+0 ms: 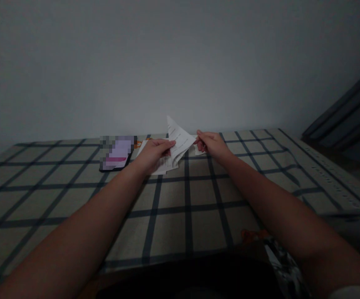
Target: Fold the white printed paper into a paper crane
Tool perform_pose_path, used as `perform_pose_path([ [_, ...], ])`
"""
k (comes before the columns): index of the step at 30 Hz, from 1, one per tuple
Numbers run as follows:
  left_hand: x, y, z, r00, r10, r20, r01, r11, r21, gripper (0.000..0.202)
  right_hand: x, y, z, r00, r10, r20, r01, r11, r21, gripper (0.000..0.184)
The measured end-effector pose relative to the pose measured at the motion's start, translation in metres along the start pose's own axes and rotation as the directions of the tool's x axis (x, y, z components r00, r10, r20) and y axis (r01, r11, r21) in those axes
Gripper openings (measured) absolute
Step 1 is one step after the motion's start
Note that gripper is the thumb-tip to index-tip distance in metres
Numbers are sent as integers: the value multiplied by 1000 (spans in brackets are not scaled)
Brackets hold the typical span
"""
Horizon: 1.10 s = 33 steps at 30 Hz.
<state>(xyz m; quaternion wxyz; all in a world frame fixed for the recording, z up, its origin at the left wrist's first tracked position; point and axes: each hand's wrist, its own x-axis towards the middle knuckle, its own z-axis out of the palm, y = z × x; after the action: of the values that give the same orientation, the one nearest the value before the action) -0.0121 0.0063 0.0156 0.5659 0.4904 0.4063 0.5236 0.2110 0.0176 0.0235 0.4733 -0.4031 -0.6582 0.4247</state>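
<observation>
A white printed sheet of paper (180, 139) is raised and bent, one corner pointing up. My left hand (155, 154) grips its left side, thumb on top. At the sheet's right corner, my right hand (212, 145) is closed with thumb and fingers together, seemingly pinching the edge. More white papers (159, 170) lie on the cloth under my left hand, partly covered by it. Beneath my right hand there is another small white piece of paper (199, 152), mostly hidden.
A phone (119, 153) with a lit, blurred screen lies left of the papers. Everything rests on a checked cloth (186, 203) with dark lines. A plain grey wall (180, 62) rises behind it. Dark folded fabric (351, 112) hangs at the right.
</observation>
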Motion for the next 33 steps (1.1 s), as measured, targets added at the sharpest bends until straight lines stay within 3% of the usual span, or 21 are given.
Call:
perform_pose_path([
  [8, 0, 1, 0, 999, -24, 22, 25, 1000, -6, 24, -5, -6, -1, 984, -78, 162, 105, 982, -160, 50],
  [12, 4, -1, -1, 1000, -22, 5, 22, 1000, -2, 23, -7, -10, 1, 982, -81, 169, 118, 967, -224, 46],
  [23, 2, -1, -1, 995, -33, 91, 29, 998, 48, 27, -5, -6, 0, 989, -106, 100, 122, 979, -165, 41],
  [27, 1, 0, -2, 995, -28, 95, 26, 999, 25, 27, -3, -4, 2, 993, -52, 103, 61, 995, -81, 44],
  [33, -2, -2, -2, 991, -16, 131, 13, 1000, 22, 24, -2, -2, 2, 980, -23, 196, 34, 998, -52, 52],
])
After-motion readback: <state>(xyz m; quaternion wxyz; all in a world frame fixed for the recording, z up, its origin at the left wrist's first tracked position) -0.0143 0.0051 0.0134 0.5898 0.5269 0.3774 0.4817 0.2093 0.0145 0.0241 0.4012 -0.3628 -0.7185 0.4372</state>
